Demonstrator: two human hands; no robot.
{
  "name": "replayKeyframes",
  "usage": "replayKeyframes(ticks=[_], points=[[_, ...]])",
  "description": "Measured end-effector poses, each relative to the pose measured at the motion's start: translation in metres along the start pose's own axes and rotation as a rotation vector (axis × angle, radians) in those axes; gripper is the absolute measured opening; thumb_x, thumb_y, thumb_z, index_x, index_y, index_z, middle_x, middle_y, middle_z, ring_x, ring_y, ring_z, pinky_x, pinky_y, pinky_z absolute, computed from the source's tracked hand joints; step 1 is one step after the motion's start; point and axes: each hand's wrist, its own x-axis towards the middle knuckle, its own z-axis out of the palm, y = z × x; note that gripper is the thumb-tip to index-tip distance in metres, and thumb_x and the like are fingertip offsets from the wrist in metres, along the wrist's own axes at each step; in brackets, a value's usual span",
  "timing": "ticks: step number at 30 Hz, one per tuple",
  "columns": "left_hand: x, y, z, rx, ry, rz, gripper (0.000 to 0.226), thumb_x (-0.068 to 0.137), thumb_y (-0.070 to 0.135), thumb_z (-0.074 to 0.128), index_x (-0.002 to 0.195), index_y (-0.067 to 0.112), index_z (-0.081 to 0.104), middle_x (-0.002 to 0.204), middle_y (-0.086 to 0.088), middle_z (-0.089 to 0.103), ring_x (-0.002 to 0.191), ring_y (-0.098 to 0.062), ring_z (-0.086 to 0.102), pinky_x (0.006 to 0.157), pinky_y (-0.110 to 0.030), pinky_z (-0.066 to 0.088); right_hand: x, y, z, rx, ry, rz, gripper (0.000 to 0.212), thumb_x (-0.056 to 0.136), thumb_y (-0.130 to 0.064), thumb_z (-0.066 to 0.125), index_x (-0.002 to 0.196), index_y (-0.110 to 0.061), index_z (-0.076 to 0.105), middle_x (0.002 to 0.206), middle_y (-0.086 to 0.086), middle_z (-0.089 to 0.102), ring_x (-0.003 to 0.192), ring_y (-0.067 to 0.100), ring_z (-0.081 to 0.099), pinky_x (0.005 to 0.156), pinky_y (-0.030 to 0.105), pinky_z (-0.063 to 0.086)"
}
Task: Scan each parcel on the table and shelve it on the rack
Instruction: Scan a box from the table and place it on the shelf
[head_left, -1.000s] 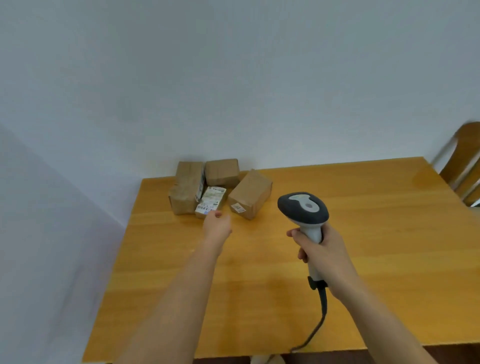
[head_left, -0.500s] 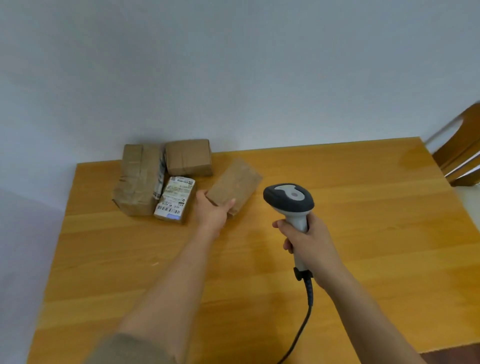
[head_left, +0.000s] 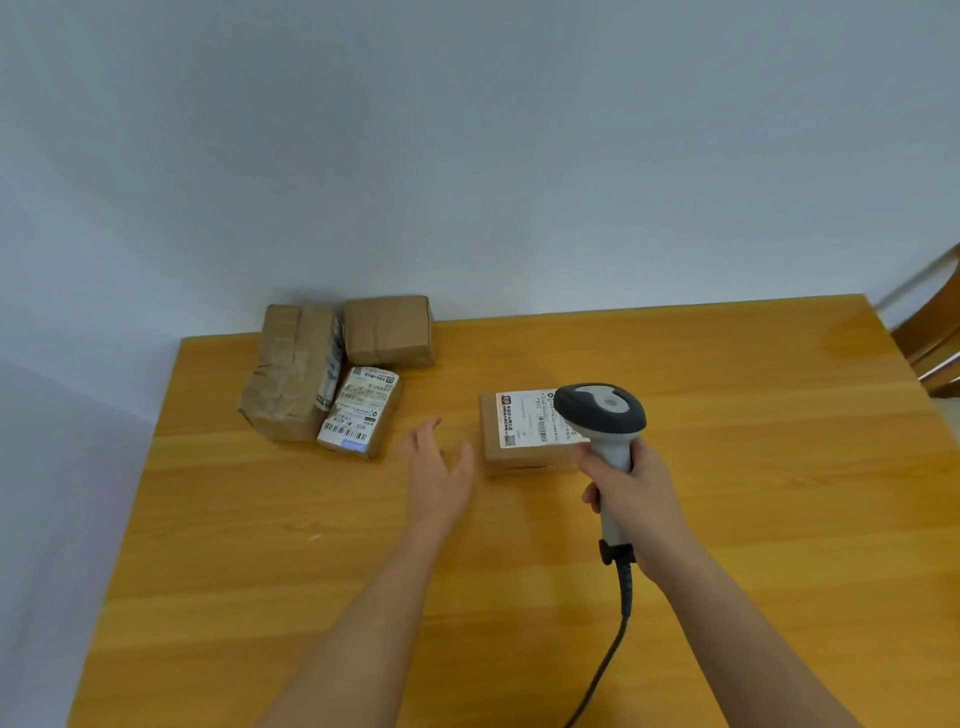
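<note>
A brown parcel (head_left: 522, 436) lies flat in the middle of the wooden table (head_left: 727, 415), its white shipping label facing up. My right hand (head_left: 631, 493) grips a grey and white barcode scanner (head_left: 602, 415), whose head hangs over the label's right part. My left hand (head_left: 441, 467) hovers just left of that parcel with fingers spread, touching nothing. At the back left sit three more parcels: a tall taped one (head_left: 291, 374), a small one with a label on top (head_left: 361, 413) and a plain one (head_left: 389, 332) against the wall.
The scanner's black cable (head_left: 613, 639) trails off the table's near edge. A wooden chair (head_left: 930, 338) stands at the right edge of view. A white wall runs behind the table. No rack is in view.
My left hand pulled one parcel away from the group, turned it label up, set it in the middle and let go. The scanner moved over its label.
</note>
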Motion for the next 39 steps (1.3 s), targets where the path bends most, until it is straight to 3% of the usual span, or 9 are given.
replayKeyframes(ticks=[6,12,15,20,24,26,30,34,39], points=[[0.013,0.016,0.026,0.027,-0.177,0.028,0.069,0.097,0.035,0.058,0.156,0.026,0.023,0.153,-0.002,0.030,0.136,-0.020,0.040,0.111,-0.041,0.040,0.033,0.007,-0.006,0.124,0.026,0.130,0.014,0.094,-0.015,0.062,0.105,-0.019,0.055,0.089,0.005,0.059,0.061,0.016,0.053,0.055,0.028,0.046],[-0.005,-0.003,0.020,0.310,-0.091,0.039,0.030,0.092,0.046,0.061,0.104,0.019,0.059,0.107,0.001,0.055,0.084,-0.007,0.054,0.073,-0.025,0.049,0.048,0.014,-0.007,0.226,-0.061,0.161,0.019,0.095,-0.014,0.063,0.112,-0.018,0.057,0.092,0.003,0.060,0.060,0.015,0.053,0.056,0.028,0.047],[0.000,-0.001,0.012,0.355,0.062,0.136,0.072,0.081,0.047,0.074,0.137,0.016,0.041,0.140,-0.002,0.041,0.125,-0.016,0.042,0.103,-0.031,0.038,0.048,0.012,-0.004,0.216,0.002,0.126,0.015,0.094,-0.014,0.064,0.104,-0.022,0.056,0.092,0.005,0.059,0.063,0.016,0.055,0.057,0.027,0.048],[0.026,0.017,0.014,0.291,-0.227,0.067,0.124,0.066,0.039,0.088,0.157,0.031,0.003,0.162,0.001,0.019,0.149,-0.024,0.018,0.119,-0.052,0.025,0.043,0.017,-0.001,0.136,0.012,0.138,0.013,0.094,-0.016,0.063,0.100,-0.024,0.055,0.088,0.005,0.058,0.061,0.016,0.055,0.058,0.028,0.048],[0.009,0.015,0.021,0.289,-0.353,-0.053,0.067,0.070,0.041,0.086,0.123,0.022,0.049,0.133,0.000,0.057,0.110,-0.014,0.059,0.085,-0.033,0.055,0.039,0.017,0.005,0.198,-0.126,0.157,0.023,0.094,-0.019,0.066,0.115,-0.019,0.057,0.098,0.007,0.064,0.057,0.014,0.054,0.061,0.031,0.048],[-0.002,0.005,0.026,0.222,-0.374,-0.180,0.054,0.075,0.045,0.082,0.108,0.021,0.047,0.119,0.001,0.063,0.093,-0.011,0.059,0.066,-0.023,0.050,0.036,0.015,0.007,0.193,-0.181,0.161,0.029,0.092,-0.024,0.069,0.118,-0.016,0.059,0.100,0.009,0.065,0.056,0.013,0.055,0.060,0.032,0.048],[-0.013,0.000,0.035,-0.085,-0.354,-0.390,0.093,0.071,0.049,0.081,0.140,0.011,0.031,0.135,-0.002,0.054,0.115,-0.021,0.057,0.093,-0.042,0.053,0.026,0.005,0.007,0.103,-0.160,0.153,0.021,0.095,-0.024,0.064,0.112,-0.014,0.056,0.085,0.007,0.058,0.059,0.015,0.052,0.057,0.030,0.045],[-0.014,0.010,0.042,-0.140,-0.375,-0.438,0.039,0.089,0.027,0.071,0.122,0.012,0.054,0.123,-0.002,0.063,0.105,-0.020,0.062,0.092,-0.044,0.056,0.010,-0.005,-0.006,0.118,-0.141,0.224,0.027,0.098,-0.030,0.058,0.114,-0.010,0.051,0.095,0.006,0.054,0.063,0.016,0.052,0.061,0.032,0.045],[-0.015,0.017,0.041,-0.087,-0.363,-0.420,0.038,0.091,0.025,0.067,0.126,0.012,0.057,0.124,-0.003,0.064,0.108,-0.022,0.061,0.096,-0.043,0.054,-0.008,-0.025,-0.016,0.156,-0.152,0.248,0.028,0.099,-0.031,0.058,0.116,-0.010,0.050,0.093,0.007,0.053,0.062,0.016,0.054,0.059,0.031,0.047]])
